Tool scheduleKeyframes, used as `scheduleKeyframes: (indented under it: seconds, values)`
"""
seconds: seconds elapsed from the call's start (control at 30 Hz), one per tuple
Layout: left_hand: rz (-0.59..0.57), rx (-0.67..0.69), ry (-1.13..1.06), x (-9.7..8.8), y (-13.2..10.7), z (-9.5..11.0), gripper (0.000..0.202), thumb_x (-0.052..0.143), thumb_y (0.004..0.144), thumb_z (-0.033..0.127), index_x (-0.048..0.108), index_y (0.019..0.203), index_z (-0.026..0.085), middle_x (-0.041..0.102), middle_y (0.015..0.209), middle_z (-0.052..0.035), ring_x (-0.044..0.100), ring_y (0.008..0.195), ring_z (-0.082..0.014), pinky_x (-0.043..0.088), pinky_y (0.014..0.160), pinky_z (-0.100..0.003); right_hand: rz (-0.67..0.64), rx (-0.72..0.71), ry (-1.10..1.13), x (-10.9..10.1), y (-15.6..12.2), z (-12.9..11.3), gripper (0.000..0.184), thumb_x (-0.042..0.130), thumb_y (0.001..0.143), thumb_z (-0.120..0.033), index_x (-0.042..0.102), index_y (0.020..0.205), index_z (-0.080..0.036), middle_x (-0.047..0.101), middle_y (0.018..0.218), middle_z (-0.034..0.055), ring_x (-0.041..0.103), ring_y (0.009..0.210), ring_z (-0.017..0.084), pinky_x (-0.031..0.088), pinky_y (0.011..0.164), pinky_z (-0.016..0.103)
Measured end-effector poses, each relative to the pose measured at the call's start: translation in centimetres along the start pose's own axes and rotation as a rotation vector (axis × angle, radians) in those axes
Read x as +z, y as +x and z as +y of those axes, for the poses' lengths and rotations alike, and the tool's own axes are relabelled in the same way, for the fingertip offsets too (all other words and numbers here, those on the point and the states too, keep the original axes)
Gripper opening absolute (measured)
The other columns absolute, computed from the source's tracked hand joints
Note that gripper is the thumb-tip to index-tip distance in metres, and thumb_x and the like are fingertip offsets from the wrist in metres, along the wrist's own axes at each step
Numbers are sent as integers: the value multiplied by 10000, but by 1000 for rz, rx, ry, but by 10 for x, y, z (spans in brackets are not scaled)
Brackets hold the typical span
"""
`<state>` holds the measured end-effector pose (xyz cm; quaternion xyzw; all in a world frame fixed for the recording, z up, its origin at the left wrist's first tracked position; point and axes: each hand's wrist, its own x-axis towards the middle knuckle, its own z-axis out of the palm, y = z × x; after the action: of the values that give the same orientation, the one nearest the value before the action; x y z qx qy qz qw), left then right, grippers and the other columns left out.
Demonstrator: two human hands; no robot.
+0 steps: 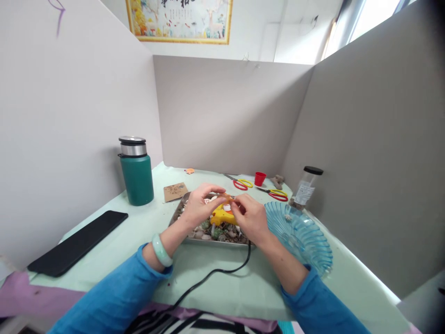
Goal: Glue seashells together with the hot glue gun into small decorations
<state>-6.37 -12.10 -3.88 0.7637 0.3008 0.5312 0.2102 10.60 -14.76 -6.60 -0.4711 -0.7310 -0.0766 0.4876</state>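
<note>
My left hand (201, 206) and my right hand (251, 218) meet above a metal tray (208, 242). Between their fingertips is a small shiny amber-brown piece (227, 198), pinched from both sides; its exact kind is too small to make out. Just below, a yellow hot glue gun (220, 216) lies in the tray on stones and shells (225, 235), its black cord (215, 270) trailing toward my lap. The right hand partly covers the glue gun's rear end. A pale green bangle (161, 250) circles my left wrist.
Left stand a green bottle (136, 178), a black mat (79, 241) and a cardboard piece (175, 191). Behind are two pairs of scissors (240, 184), a red cup (259, 179) and an orange scrap (189, 171). Right are a blue glass plate (313, 241) and a clear jar (306, 188). Grey partitions (225, 111) enclose the table.
</note>
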Motion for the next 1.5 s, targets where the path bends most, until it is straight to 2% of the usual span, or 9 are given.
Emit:
scheduleKeyframes:
  seconds: [0.17,0.4,0.57,0.73,0.93,1.3,1.5]
  values:
    - [-12,-2,8,1,2,-3,191,637,740,315,682,862,175,656,889,-62,595,869,-176,467,789,-278,-13,18,17,-2,0,-3,114,474,826,-226,557,755,-196,591,722,13,503,579,120,369,576,243]
    - [-126,-278,-239,1,4,-9,287,663,695,373,684,860,138,693,886,-74,613,831,-187,468,755,-277,32,118,65,-2,2,-4,116,469,805,-233,505,700,-198,555,652,-17,475,540,107,359,546,230]
    - [-153,-369,-307,1,4,-13,317,683,673,378,688,874,133,698,882,-74,614,799,-180,464,731,-271,22,168,91,-1,1,-1,112,476,804,-250,501,706,-203,513,576,-40,462,506,104,346,518,222]
    - [-176,-385,-283,0,3,-14,291,663,690,377,719,852,143,714,857,-70,619,796,-191,463,715,-269,21,175,94,-3,1,-2,126,476,800,-266,503,695,-203,533,586,-32,482,518,107,358,521,220]
    - [-151,-379,-258,1,3,-18,294,661,689,387,733,854,154,721,873,-69,626,814,-206,468,727,-279,21,177,96,-3,1,-3,120,482,789,-266,512,692,-203,547,580,-32,496,522,108,367,524,217]
    - [-182,-392,-284,2,3,-18,281,661,694,364,718,874,155,714,871,-64,617,787,-180,457,716,-263,33,237,144,0,2,-2,112,497,770,-267,520,683,-201,559,585,-27,489,507,109,381,526,221]
    - [-175,-419,-280,1,3,-15,249,688,665,329,697,823,137,695,803,-55,605,734,-161,454,687,-251,13,206,124,1,0,-1,125,488,786,-280,533,700,-202,569,586,-21,499,517,113,371,524,224]
